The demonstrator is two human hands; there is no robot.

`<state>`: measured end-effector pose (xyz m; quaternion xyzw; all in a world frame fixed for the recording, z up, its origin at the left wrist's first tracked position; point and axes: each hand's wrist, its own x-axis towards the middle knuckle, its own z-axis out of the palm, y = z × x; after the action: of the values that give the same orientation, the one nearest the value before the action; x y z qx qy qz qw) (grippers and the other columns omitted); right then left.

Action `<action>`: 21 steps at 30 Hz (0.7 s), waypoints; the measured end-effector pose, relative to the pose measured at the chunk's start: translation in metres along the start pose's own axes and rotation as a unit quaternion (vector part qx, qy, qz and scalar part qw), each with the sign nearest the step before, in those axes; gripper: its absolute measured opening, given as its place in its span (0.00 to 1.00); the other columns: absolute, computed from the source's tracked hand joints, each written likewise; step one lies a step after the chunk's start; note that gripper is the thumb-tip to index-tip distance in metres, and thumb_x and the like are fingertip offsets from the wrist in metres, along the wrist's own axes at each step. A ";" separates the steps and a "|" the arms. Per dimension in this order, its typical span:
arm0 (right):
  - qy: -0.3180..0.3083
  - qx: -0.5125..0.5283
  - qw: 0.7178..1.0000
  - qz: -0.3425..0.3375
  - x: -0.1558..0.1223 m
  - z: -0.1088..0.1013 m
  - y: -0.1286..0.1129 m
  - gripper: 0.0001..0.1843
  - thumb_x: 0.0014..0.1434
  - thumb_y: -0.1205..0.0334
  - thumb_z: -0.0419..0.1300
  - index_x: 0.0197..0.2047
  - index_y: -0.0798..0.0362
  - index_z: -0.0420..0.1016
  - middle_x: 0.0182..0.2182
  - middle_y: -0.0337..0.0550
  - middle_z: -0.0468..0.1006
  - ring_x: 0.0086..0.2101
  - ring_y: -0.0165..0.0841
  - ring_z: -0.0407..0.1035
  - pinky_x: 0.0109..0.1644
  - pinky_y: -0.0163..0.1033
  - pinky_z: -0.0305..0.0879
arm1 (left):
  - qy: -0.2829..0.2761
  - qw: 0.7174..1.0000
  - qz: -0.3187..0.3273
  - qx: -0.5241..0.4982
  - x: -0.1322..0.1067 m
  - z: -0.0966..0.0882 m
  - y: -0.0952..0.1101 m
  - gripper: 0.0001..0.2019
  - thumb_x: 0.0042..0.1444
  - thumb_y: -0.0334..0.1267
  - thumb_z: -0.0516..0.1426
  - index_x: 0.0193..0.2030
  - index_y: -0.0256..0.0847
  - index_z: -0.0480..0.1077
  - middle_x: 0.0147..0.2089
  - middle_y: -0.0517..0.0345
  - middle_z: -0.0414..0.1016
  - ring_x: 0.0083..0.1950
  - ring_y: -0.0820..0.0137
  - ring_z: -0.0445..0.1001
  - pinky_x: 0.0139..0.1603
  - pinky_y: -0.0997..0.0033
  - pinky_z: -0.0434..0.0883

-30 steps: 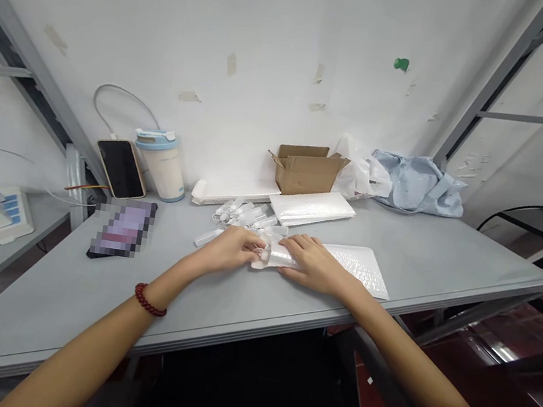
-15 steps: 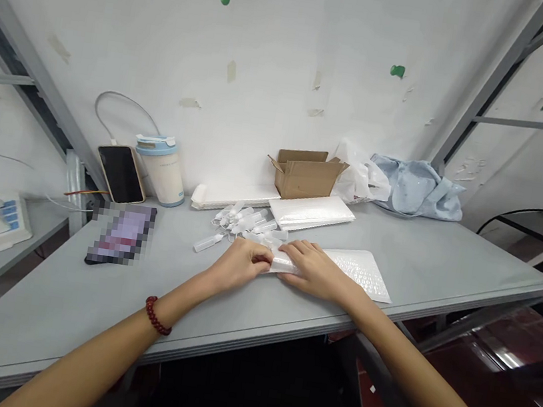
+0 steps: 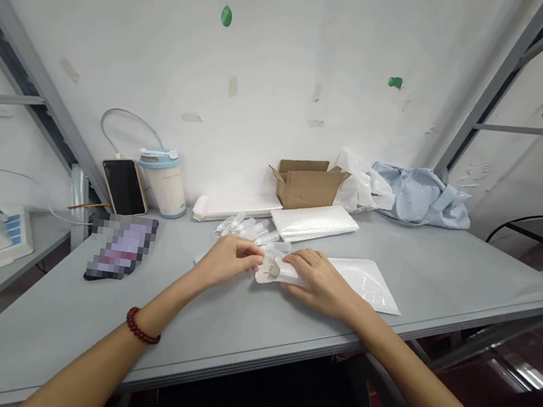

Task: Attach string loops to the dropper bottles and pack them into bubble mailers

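Observation:
A white padded envelope (image 3: 366,279) lies on the grey table, its open end to the left showing a hollow mouth with the flap spread. My left hand (image 3: 229,259) is closed in a pinch at the edge of that flap. Across the envelope's body rests my right hand (image 3: 317,279), its fingers wrapped over the part near the mouth and holding it. Just behind my hands is a pile of small clear plastic dropper bottles (image 3: 250,227), partly hidden by my left hand.
More white envelopes (image 3: 317,222) lie behind the bottles, before an open cardboard box (image 3: 308,188). A white plastic bag (image 3: 364,188) and light blue cloth (image 3: 421,196) sit at the back right. Toward the left stand a cup (image 3: 167,185) and a phone (image 3: 125,186).
My left hand has shifted slightly left, and the envelope's end between my hands now gapes open. My right hand stays on the envelope. The view has tilted up a little.

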<state>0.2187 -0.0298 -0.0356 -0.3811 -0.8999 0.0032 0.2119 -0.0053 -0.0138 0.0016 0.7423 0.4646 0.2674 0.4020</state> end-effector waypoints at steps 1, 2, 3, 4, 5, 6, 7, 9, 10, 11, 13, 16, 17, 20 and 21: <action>0.000 0.000 1.000 0.001 0.000 0.000 0.000 0.17 0.59 0.60 0.58 0.51 0.53 0.66 0.45 0.50 0.72 0.45 0.41 0.65 0.48 0.48 0.63 | -0.014 1.000 -0.003 0.020 0.000 0.000 -0.001 0.09 0.51 0.38 0.56 0.33 0.37 0.77 0.28 0.57 0.76 0.32 0.68 0.72 0.36 0.71 0.67; -0.002 0.001 1.000 0.002 0.000 0.000 -0.001 0.17 0.58 0.61 0.58 0.51 0.53 0.66 0.45 0.50 0.72 0.45 0.41 0.65 0.48 0.48 0.63 | -0.035 0.999 0.000 0.039 0.000 0.002 -0.002 0.09 0.51 0.38 0.56 0.31 0.37 0.77 0.28 0.58 0.76 0.31 0.69 0.71 0.35 0.72 0.66; -0.006 0.002 1.000 0.001 0.000 -0.001 -0.001 0.17 0.58 0.61 0.58 0.51 0.53 0.66 0.45 0.50 0.72 0.45 0.41 0.65 0.48 0.48 0.63 | -0.052 0.997 0.010 0.060 0.000 0.004 -0.003 0.09 0.51 0.37 0.55 0.30 0.38 0.77 0.27 0.59 0.75 0.30 0.69 0.70 0.33 0.73 0.64; -0.009 0.003 1.000 0.000 0.000 -0.001 -0.001 0.17 0.57 0.62 0.59 0.50 0.53 0.66 0.45 0.50 0.72 0.45 0.41 0.65 0.48 0.48 0.63 | -0.064 0.995 0.025 0.078 -0.001 0.008 -0.003 0.09 0.51 0.37 0.54 0.29 0.38 0.76 0.27 0.60 0.74 0.30 0.70 0.68 0.32 0.74 0.63; -0.011 0.005 1.000 -0.003 0.000 -0.001 -0.001 0.17 0.57 0.62 0.59 0.50 0.53 0.66 0.45 0.50 0.72 0.45 0.41 0.65 0.48 0.48 0.63 | -0.070 0.993 0.043 0.088 -0.001 0.012 -0.003 0.10 0.51 0.36 0.54 0.29 0.39 0.76 0.26 0.61 0.73 0.30 0.71 0.67 0.32 0.74 0.61; -0.014 0.007 1.000 -0.006 0.000 -0.001 -0.001 0.17 0.57 0.63 0.59 0.50 0.53 0.66 0.45 0.50 0.72 0.46 0.41 0.65 0.48 0.48 0.63 | -0.071 0.992 0.057 0.090 -0.002 0.016 -0.002 0.10 0.51 0.35 0.53 0.28 0.39 0.76 0.25 0.62 0.72 0.29 0.71 0.66 0.31 0.74 0.60; -0.017 0.008 1.000 -0.009 0.000 0.000 -0.001 0.17 0.56 0.63 0.59 0.50 0.53 0.66 0.45 0.50 0.72 0.46 0.41 0.65 0.48 0.48 0.63 | -0.075 0.991 0.067 0.087 -0.003 0.020 -0.001 0.10 0.51 0.34 0.52 0.27 0.39 0.75 0.24 0.63 0.70 0.29 0.72 0.64 0.31 0.74 0.60; -0.021 0.007 1.000 -0.012 0.000 0.000 0.000 0.17 0.56 0.64 0.59 0.50 0.53 0.66 0.45 0.50 0.72 0.46 0.41 0.65 0.48 0.48 0.63 | -0.080 0.991 0.074 0.074 -0.005 0.025 0.000 0.09 0.50 0.34 0.52 0.25 0.39 0.72 0.23 0.64 0.66 0.28 0.73 0.62 0.30 0.75 0.59; -0.024 0.007 1.000 -0.013 0.000 0.000 0.000 0.17 0.56 0.64 0.59 0.50 0.53 0.66 0.44 0.49 0.72 0.46 0.41 0.65 0.48 0.47 0.63 | -0.086 0.991 0.074 0.067 -0.006 0.027 0.001 0.08 0.50 0.34 0.52 0.24 0.39 0.71 0.22 0.64 0.65 0.28 0.73 0.62 0.30 0.74 0.58; -0.026 0.007 1.000 -0.015 0.000 0.000 0.000 0.18 0.56 0.63 0.60 0.50 0.53 0.66 0.44 0.49 0.72 0.45 0.41 0.65 0.48 0.47 0.63 | -0.089 0.992 0.072 0.060 -0.007 0.029 0.002 0.08 0.49 0.33 0.53 0.23 0.39 0.70 0.22 0.64 0.64 0.28 0.73 0.61 0.30 0.74 0.59; -0.026 0.008 0.999 -0.018 0.000 0.001 0.000 0.17 0.56 0.62 0.60 0.49 0.54 0.66 0.44 0.50 0.72 0.45 0.40 0.65 0.48 0.47 0.63 | -0.090 0.992 0.067 0.050 -0.008 0.031 0.003 0.08 0.50 0.33 0.52 0.22 0.39 0.68 0.22 0.63 0.64 0.28 0.72 0.62 0.31 0.74 0.59; -0.016 0.015 1.000 -0.021 0.000 0.001 0.000 0.16 0.58 0.61 0.59 0.48 0.54 0.67 0.42 0.49 0.72 0.44 0.39 0.65 0.47 0.46 0.63 | -0.094 0.993 0.067 0.038 -0.010 0.030 0.010 0.09 0.51 0.34 0.51 0.23 0.39 0.69 0.23 0.62 0.65 0.28 0.72 0.62 0.31 0.74 0.59; -0.014 0.018 1.000 -0.021 0.000 0.001 -0.001 0.15 0.58 0.61 0.58 0.48 0.54 0.67 0.42 0.49 0.72 0.43 0.39 0.65 0.47 0.46 0.63 | -0.102 0.992 0.068 0.034 -0.011 0.028 0.012 0.09 0.52 0.34 0.51 0.25 0.40 0.71 0.24 0.62 0.67 0.29 0.72 0.62 0.32 0.74 0.60; -0.018 0.026 0.999 -0.023 -0.001 -0.001 -0.001 0.16 0.57 0.62 0.59 0.49 0.54 0.67 0.42 0.49 0.73 0.43 0.39 0.65 0.47 0.46 0.64 | -0.120 0.991 0.058 0.024 -0.010 0.020 0.016 0.09 0.52 0.36 0.52 0.31 0.41 0.75 0.29 0.61 0.73 0.32 0.71 0.67 0.33 0.74 0.62; -0.019 0.028 0.999 -0.022 -0.001 -0.001 -0.001 0.16 0.57 0.62 0.59 0.49 0.53 0.66 0.43 0.49 0.73 0.43 0.39 0.65 0.47 0.46 0.64 | -0.108 0.993 0.047 0.033 -0.009 0.016 0.015 0.10 0.53 0.37 0.52 0.31 0.41 0.75 0.30 0.61 0.75 0.32 0.70 0.68 0.34 0.73 0.63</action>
<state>0.2188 -0.0314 -0.0347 -0.3550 -0.9115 0.0306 0.2055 0.0104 -0.0317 0.0052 0.8008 0.3916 0.1892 0.4118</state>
